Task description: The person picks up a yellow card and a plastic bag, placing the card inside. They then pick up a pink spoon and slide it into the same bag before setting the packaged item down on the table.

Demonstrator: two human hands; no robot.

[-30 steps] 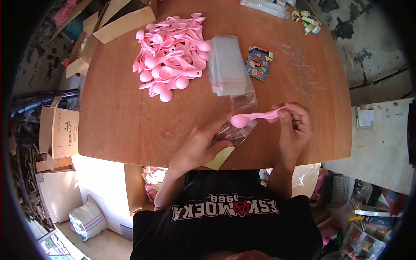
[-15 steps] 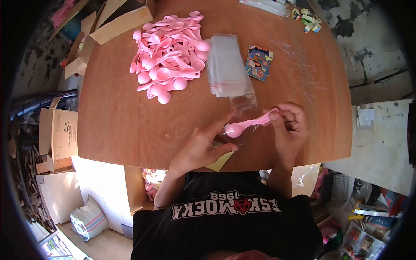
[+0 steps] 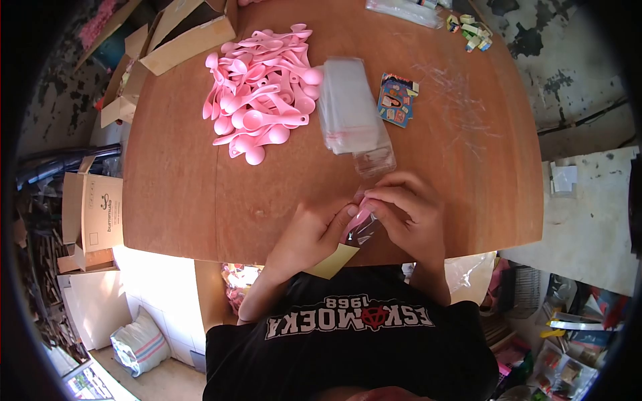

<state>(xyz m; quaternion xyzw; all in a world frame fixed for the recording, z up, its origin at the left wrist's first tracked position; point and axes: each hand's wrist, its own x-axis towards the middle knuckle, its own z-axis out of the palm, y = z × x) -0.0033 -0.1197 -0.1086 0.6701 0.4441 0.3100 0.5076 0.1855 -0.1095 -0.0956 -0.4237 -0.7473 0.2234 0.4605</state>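
Observation:
In front of my chest, a pink measuring spoon (image 3: 353, 222) lies tilted, with shiny clear plastic bag film (image 3: 365, 233) about its lower part. My left hand (image 3: 309, 230) is closed on the spoon and film, thumb on top. With pinched fingertips, my right hand (image 3: 411, 210) grips the spoon's upper end and the film there. How far the bag encloses the spoon is hidden by my fingers. A plain yellow card (image 3: 332, 261) sticks out below my left hand, over the table's front edge. Beyond my hands lies a stack of clear plastic bags (image 3: 349, 107).
A heap of pink spoons (image 3: 264, 93) covers the table's back left. Small printed cards (image 3: 397, 100) lie right of the bags, beside thin plastic strips (image 3: 461, 100). Small folded pieces (image 3: 473, 33) and more plastic packs (image 3: 404, 10) sit at the back. An open cardboard box (image 3: 190, 40) stands back left.
The right hand has moved left and toward my body with the spoon, meeting the left hand. The spoon has swung steeper, film now shows around it, and the left hand has closed on it.

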